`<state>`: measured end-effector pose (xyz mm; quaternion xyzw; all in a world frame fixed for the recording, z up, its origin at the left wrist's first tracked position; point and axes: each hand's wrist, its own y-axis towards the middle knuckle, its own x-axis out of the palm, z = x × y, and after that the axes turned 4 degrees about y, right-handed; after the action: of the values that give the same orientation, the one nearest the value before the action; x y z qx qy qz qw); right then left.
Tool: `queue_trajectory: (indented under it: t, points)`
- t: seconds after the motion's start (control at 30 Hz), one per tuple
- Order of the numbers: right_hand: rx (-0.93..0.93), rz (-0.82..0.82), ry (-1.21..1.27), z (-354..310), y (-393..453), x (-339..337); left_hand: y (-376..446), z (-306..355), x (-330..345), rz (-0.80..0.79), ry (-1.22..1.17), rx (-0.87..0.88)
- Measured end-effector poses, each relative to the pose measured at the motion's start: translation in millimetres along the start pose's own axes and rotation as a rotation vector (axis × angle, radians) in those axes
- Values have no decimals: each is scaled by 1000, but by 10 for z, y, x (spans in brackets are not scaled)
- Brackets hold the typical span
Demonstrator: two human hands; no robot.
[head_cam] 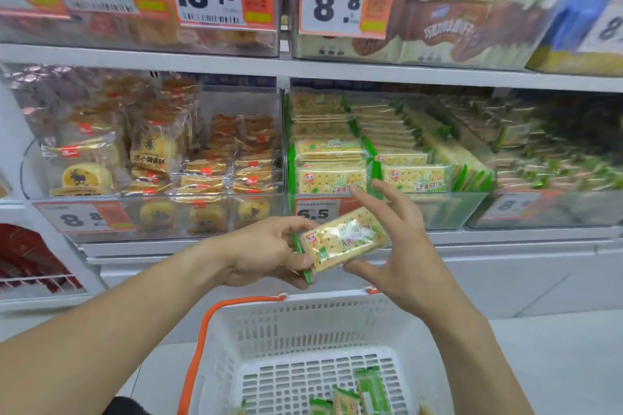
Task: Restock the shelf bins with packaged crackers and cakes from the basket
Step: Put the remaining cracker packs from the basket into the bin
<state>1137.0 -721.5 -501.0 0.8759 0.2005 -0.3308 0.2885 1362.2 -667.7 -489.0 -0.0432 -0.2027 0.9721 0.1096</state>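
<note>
Green soda-cracker pack (344, 239) pinched at its lower-left end by left hand (266, 254); right hand (397, 242) spread open, fingertips beside pack. Risk: one-end grip slipping, pack dropping short of cracker bin (438, 209) at frame centre.

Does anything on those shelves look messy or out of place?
Mostly tidy. The pastry packs in the left bin are heaped at angles, unlike the neatly stacked green cracker packs beside them. Nothing looks spilled or torn.
</note>
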Motion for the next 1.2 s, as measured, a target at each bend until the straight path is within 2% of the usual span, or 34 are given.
queue_trajectory:
  t: [0.13,0.23,0.3,0.33,0.43,0.5,0.57,0.63,0.73,0.8,0.9,1.0,1.07,1.2]
  points:
    - [-146,72,-45,87,93,-107,-27,137,112,5,-115,119]
    - [-96,165,85,132,138,-288,-58,273,161,38,-336,229]
    - [-47,248,159,141,202,-404,-66,337,177,153,-353,305]
    - [-25,293,153,160,260,-455,-59,344,179,261,-238,359]
    - [69,356,56,283,523,-605,-4,314,184,627,302,575]
    - [133,359,4,376,764,-697,35,339,199,761,511,720]
    - [183,330,-70,469,1052,-758,137,348,196,827,731,786]
    - [243,310,-95,571,1372,-783,278,314,178,868,955,705]
    - [297,286,50,680,1805,-770,455,233,213,939,1297,555]
    - [295,204,-27,784,2058,-729,529,191,289,924,1414,485]
    - [263,106,-233,1012,2363,-653,598,157,346,938,1453,474]
    - [338,75,-403,1091,2522,-581,642,150,332,955,1486,467]
    - [369,84,-425,1052,2561,-498,667,144,329,963,1476,470]
    - [289,9,-294,1052,2592,-414,692,130,325,962,1457,480]
